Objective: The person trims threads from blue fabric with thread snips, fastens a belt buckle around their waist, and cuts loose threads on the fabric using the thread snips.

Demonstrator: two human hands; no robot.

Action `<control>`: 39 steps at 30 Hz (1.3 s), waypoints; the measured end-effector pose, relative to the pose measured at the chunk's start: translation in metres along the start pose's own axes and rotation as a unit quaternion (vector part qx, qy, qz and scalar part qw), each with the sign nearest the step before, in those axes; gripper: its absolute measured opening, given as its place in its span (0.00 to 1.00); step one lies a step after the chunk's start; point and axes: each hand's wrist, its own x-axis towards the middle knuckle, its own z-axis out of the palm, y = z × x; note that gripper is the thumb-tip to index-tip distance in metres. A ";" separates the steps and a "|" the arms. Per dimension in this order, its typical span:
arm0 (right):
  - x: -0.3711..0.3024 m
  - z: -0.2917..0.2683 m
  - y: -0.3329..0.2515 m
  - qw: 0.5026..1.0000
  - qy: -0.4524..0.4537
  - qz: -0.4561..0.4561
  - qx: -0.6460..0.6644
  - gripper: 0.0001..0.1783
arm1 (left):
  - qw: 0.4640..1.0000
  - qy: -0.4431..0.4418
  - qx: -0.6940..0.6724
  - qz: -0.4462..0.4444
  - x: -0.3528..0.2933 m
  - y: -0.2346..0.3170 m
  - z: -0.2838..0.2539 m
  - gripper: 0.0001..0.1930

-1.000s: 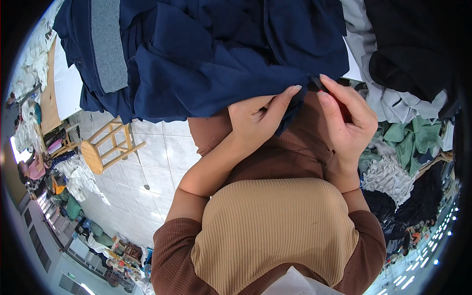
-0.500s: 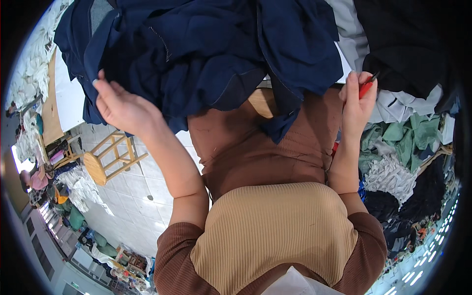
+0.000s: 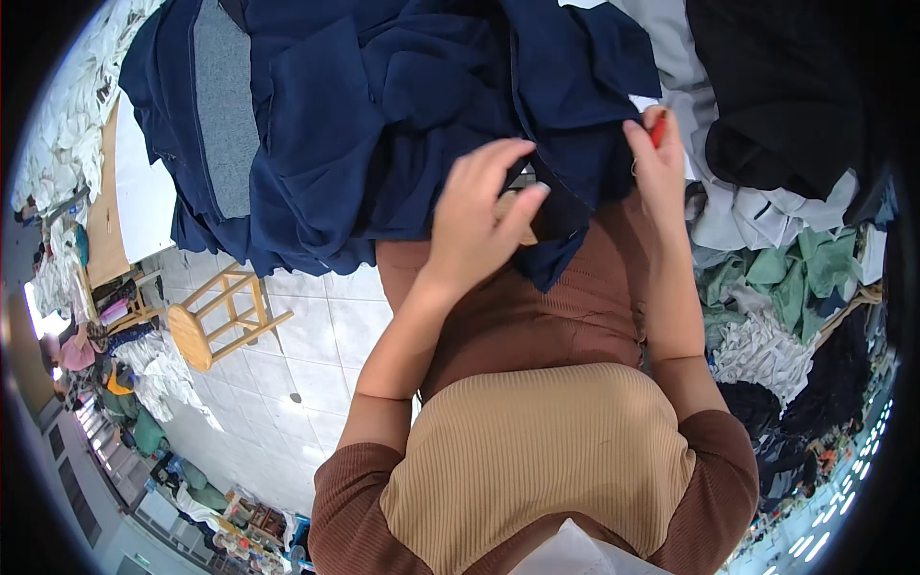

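**Left hand spread over navy cloth, right hand closed on red tool**

Head view: my left hand (image 3: 484,216) is over the near edge of the navy cloth (image 3: 316,115), thumb and fingers well apart, grip wide. Contact with the fabric: can't tell. My right hand (image 3: 659,168) is closed around a small red tool (image 3: 658,128), right beside the cloth's right-hand edge; tool tip is hidden. Cloth is bunched across the work surface in front of me, one corner hanging over my brown trousers (image 3: 575,321). Grey strip (image 3: 225,115) lies face-up on its left part. Black cloth (image 3: 776,105) is to the right, green cloth (image 3: 815,259) lower down. Wooden stool (image 3: 190,337) stands on the tiled floor (image 3: 307,350), left of my legs.
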 end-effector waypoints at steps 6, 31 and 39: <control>-0.021 -0.004 -0.060 0.935 -0.020 -0.037 0.351 0.11 | 0.981 -0.084 -0.133 -0.111 -0.015 -0.012 0.046 0.54; -0.075 0.019 -0.057 0.936 -0.165 0.047 0.307 0.24 | 0.689 0.025 -0.618 -0.377 0.022 0.014 -0.005 0.09; -0.068 0.029 -0.060 0.966 -0.122 0.002 0.230 0.21 | 0.725 -0.010 -0.604 -0.331 0.011 0.027 0.008 0.12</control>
